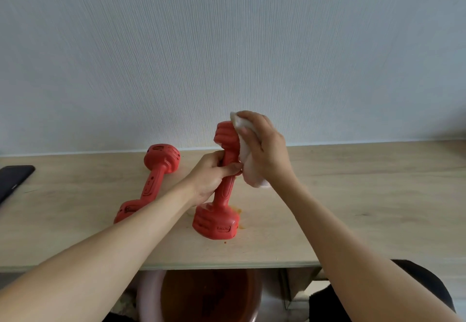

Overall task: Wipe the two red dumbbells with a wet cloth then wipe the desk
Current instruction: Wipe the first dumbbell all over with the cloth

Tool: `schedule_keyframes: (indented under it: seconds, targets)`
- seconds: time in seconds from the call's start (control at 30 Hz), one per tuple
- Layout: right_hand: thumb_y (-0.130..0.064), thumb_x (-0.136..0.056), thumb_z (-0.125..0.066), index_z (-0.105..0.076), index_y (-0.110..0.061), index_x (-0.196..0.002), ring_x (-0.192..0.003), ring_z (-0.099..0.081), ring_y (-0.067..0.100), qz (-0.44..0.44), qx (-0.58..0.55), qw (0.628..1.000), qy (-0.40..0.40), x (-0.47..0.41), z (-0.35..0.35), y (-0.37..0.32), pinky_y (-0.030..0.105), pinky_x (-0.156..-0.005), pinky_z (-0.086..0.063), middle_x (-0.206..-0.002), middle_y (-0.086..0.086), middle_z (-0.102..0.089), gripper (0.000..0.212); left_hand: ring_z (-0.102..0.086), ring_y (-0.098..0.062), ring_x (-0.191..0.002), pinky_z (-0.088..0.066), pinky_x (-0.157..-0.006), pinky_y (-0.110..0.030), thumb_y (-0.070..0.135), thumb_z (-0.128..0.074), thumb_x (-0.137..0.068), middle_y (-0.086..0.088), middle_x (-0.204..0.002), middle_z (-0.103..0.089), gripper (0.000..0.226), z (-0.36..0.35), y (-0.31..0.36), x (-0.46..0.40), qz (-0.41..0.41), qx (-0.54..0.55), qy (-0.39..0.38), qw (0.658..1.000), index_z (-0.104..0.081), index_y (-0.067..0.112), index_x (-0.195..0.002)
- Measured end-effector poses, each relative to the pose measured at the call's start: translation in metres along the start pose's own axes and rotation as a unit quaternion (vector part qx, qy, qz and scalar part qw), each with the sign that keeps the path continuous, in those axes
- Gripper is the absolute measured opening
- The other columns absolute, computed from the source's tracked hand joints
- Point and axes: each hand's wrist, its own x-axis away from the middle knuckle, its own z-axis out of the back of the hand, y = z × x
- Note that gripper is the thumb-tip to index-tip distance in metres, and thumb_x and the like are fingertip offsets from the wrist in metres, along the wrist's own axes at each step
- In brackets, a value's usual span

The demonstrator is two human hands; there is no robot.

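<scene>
One red dumbbell [216, 220] stands tilted on its lower head on the light wooden desk [353, 195]. My left hand [214, 175] grips its handle. My right hand [264, 147] holds a white cloth [248, 162] against the dumbbell's upper head and handle. The second red dumbbell [153, 178] lies flat on the desk to the left, its near end partly hidden behind my left forearm.
A black flat device [12, 180] lies at the desk's left edge. Orange smears [239, 212] mark the desk beside the standing dumbbell's base. Under the desk's front edge sits a pink basin [148, 296] with brownish water. A pale wall rises behind the desk.
</scene>
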Motion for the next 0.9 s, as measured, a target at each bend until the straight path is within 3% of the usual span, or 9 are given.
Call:
schedule_keyframes:
  seconds: [0.17, 0.23, 0.33, 0.4, 0.53, 0.63, 0.73, 0.83, 0.9]
  targets:
    - [-0.013, -0.095, -0.050, -0.059, -0.015, -0.114, -0.106, -0.060, 0.011, -0.063, -0.127, 0.989, 0.035, 0.004, 0.013, 0.009, 0.034, -0.095, -0.047, -0.108, -0.002, -0.065, 0.021, -0.058, -0.018, -0.081, -0.046, -0.088, -0.033, -0.004, -0.056, -0.086, -0.010, -0.086, -0.059, 0.014, 0.001, -0.002, 0.000, 0.006, 0.026, -0.018, 0.999, -0.059, 0.005, -0.096]
    - [-0.014, -0.095, -0.051, -0.059, -0.015, -0.116, -0.106, -0.059, 0.008, -0.060, -0.111, 0.992, 0.032, 0.006, 0.010, 0.005, 0.029, -0.094, -0.046, -0.110, -0.004, -0.063, 0.022, -0.058, -0.017, -0.078, -0.047, -0.084, -0.030, -0.004, -0.056, -0.086, -0.009, -0.084, -0.059, 0.013, -0.001, 0.000, 0.001, 0.004, 0.013, -0.018, 1.000, -0.059, 0.005, -0.095]
    - [-0.017, -0.095, -0.050, -0.057, -0.012, -0.121, -0.114, -0.046, -0.003, 0.038, 0.014, 0.999, 0.010, 0.008, 0.002, -0.004, 0.009, -0.096, -0.034, -0.125, -0.007, -0.051, 0.028, -0.057, -0.014, -0.073, -0.047, -0.078, -0.026, -0.001, -0.058, -0.086, -0.007, -0.079, -0.059, 0.008, -0.003, 0.003, 0.003, -0.007, -0.014, -0.008, 1.000, -0.059, 0.004, -0.093]
    - [-0.017, -0.095, -0.050, -0.056, -0.012, -0.123, -0.118, -0.043, -0.003, 0.070, 0.048, 0.996, 0.003, 0.007, 0.000, -0.006, 0.007, -0.097, -0.031, -0.129, -0.005, -0.049, 0.029, -0.058, -0.016, -0.076, -0.047, -0.080, -0.028, -0.001, -0.058, -0.086, -0.008, -0.081, -0.060, 0.011, -0.001, 0.004, 0.004, -0.003, -0.015, -0.009, 1.000, -0.058, 0.002, -0.097]
    - [-0.014, -0.095, -0.049, -0.056, -0.011, -0.121, -0.109, -0.051, -0.004, -0.015, -0.075, 0.997, 0.032, 0.009, 0.002, -0.001, 0.011, -0.093, -0.037, -0.121, 0.000, -0.055, 0.026, -0.056, -0.021, -0.083, -0.045, -0.083, -0.031, -0.004, -0.057, -0.084, -0.012, -0.085, -0.058, 0.015, 0.001, 0.002, 0.005, 0.003, 0.011, -0.026, 1.000, -0.058, 0.000, -0.099]
    - [-0.012, -0.097, -0.047, -0.055, -0.014, -0.117, -0.103, -0.058, 0.008, -0.076, -0.169, 0.980, 0.075, 0.011, 0.006, 0.005, 0.025, -0.091, -0.047, -0.111, -0.002, -0.061, 0.022, -0.056, -0.020, -0.083, -0.046, -0.082, -0.027, -0.005, -0.056, -0.084, -0.012, -0.087, -0.058, 0.017, -0.001, 0.002, 0.005, 0.009, 0.024, -0.037, 0.999, -0.057, 0.002, -0.099]
    - [-0.013, -0.098, -0.045, -0.057, -0.021, -0.112, -0.098, -0.061, 0.011, -0.119, -0.262, 0.952, 0.102, 0.012, 0.008, 0.007, 0.030, -0.088, -0.049, -0.107, -0.002, -0.063, 0.020, -0.059, -0.013, -0.078, -0.048, -0.075, -0.021, -0.004, -0.053, -0.087, -0.008, -0.086, -0.059, 0.018, -0.002, 0.007, 0.006, 0.020, 0.025, -0.062, 0.998, -0.056, 0.003, -0.103]
    - [-0.012, -0.098, -0.045, -0.057, -0.021, -0.110, -0.092, -0.061, 0.007, -0.129, -0.273, 0.947, 0.110, 0.012, 0.010, 0.001, 0.026, -0.083, -0.050, -0.102, -0.005, -0.064, 0.019, -0.058, -0.011, -0.078, -0.045, -0.074, -0.021, -0.004, -0.051, -0.088, -0.004, -0.084, -0.061, 0.018, -0.005, 0.014, 0.008, 0.025, 0.015, -0.069, 0.997, -0.058, 0.008, -0.101]
    - [-0.012, -0.097, -0.048, -0.057, -0.016, -0.113, -0.095, -0.060, 0.007, -0.116, -0.246, 0.956, 0.109, 0.012, 0.010, -0.004, 0.026, -0.085, -0.049, -0.103, -0.005, -0.063, 0.019, -0.054, -0.009, -0.075, -0.041, -0.070, -0.021, -0.005, -0.049, -0.088, 0.000, -0.080, -0.059, 0.022, -0.010, 0.021, 0.006, 0.027, -0.066, -0.046, 0.996, -0.058, 0.014, -0.095]
